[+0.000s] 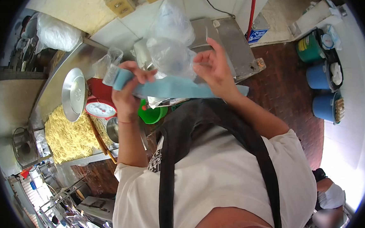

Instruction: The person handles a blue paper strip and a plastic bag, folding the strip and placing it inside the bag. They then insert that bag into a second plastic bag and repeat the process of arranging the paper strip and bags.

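Note:
My left hand [127,87] is closed around one end of a long, light blue strip [171,88], which looks like thin plastic or cloth. From there the strip stretches right, and its far end shows beyond my right wrist. My right hand [215,69] is raised with its fingers apart and partly curled; nothing shows clearly in them. Clear plastic bags [172,52] lie just behind both hands on the counter. Beside my left forearm is a red scale [100,105] with a round metal pan [74,95].
Yellow noodles [68,136] are heaped on a metal table at left, with a wooden stick [99,137] near them. A green basin [153,114] stands below my hands. Blue bins [323,108] line the right wall. Another person [330,195] is at lower right.

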`<state>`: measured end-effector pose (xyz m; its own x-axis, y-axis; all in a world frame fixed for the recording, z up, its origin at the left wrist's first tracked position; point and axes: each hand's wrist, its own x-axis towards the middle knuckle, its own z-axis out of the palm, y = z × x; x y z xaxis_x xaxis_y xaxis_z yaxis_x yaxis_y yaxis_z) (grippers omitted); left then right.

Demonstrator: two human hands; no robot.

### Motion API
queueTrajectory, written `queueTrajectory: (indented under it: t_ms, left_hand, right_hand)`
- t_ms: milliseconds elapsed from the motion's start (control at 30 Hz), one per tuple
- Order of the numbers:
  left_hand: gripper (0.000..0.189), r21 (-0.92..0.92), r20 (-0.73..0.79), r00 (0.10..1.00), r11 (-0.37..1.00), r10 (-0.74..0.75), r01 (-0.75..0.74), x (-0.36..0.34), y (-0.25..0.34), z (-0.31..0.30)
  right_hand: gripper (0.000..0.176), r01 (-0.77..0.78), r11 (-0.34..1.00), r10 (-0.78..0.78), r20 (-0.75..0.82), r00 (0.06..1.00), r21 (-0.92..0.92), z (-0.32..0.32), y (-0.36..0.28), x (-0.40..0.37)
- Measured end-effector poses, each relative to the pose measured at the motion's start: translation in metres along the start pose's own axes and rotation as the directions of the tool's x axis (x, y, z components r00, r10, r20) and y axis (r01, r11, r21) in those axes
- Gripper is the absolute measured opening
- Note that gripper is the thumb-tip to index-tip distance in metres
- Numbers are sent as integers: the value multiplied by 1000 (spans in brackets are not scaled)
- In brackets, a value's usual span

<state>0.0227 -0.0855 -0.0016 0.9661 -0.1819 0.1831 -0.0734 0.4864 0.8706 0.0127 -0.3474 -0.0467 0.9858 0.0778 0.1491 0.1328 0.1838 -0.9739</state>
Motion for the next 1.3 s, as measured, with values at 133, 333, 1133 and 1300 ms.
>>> queueTrajectory:
  t_ms: [133, 333, 1133, 1300]
  left_hand:
    - [33, 758, 57, 995, 644, 87, -100, 43, 8, -7]
    - [38, 844, 126, 986, 511, 105, -163, 69, -46, -4]
    - [17, 751, -275, 935, 658, 224, 63, 48, -73, 20]
    - [13, 658, -306, 932, 751, 194, 60, 43, -80, 17]
  right_hand:
    - [99, 166, 899, -171, 23, 985, -405, 0, 35, 13]
    - [104, 5, 892, -12, -14, 1000, -452, 0, 65, 29]
    - [27, -360, 888, 376, -1, 926, 285, -45, 6, 18]
    - [31, -419, 889, 417, 51, 907, 182, -25, 25, 18]
